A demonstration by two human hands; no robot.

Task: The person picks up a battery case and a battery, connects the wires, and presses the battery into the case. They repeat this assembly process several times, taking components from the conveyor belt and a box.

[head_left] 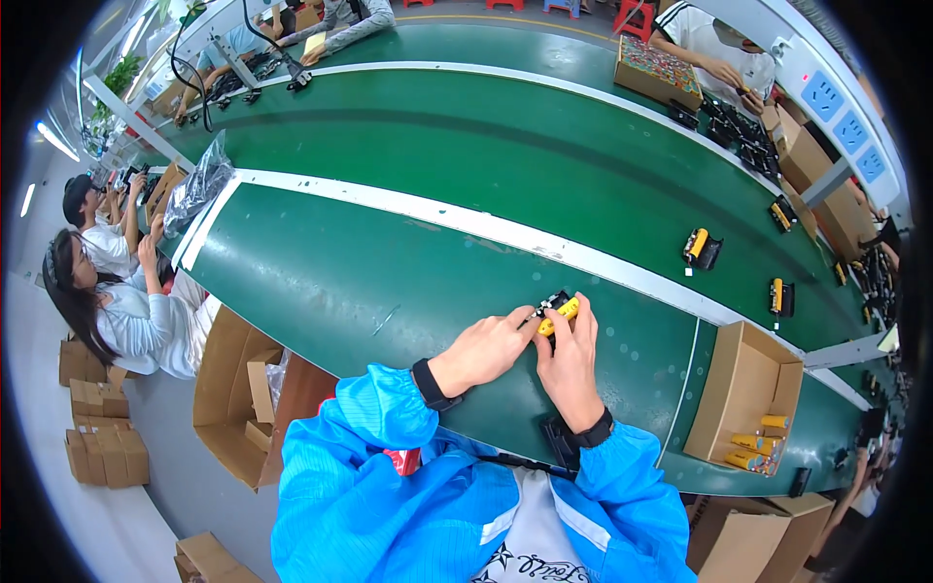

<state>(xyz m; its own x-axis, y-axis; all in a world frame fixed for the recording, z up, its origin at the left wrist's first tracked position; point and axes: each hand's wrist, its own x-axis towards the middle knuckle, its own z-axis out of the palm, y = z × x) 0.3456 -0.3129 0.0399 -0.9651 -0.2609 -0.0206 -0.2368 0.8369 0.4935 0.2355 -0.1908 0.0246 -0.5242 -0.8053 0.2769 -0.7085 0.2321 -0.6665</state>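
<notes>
Over the green table, both my hands meet at a small black casing point(554, 299) with a yellow cylindrical battery point(560, 317) lying against it. My left hand point(489, 352) is closed, its thumb and fingertips pinched at the casing's left end. From the near right, my right hand point(571, 369) wraps its fingers round the battery and the casing's edge. The fingers hide part of both pieces, so how far the battery sits inside is unclear. Dark bands circle both my wrists.
An open cardboard tray point(702, 428) with several yellow batteries point(753, 445) stands at the right. Black casings with yellow batteries point(697, 248) lie on the green belt point(466, 141) beyond the white rail point(486, 228). A cardboard box point(228, 408) is at the left. Other people work around.
</notes>
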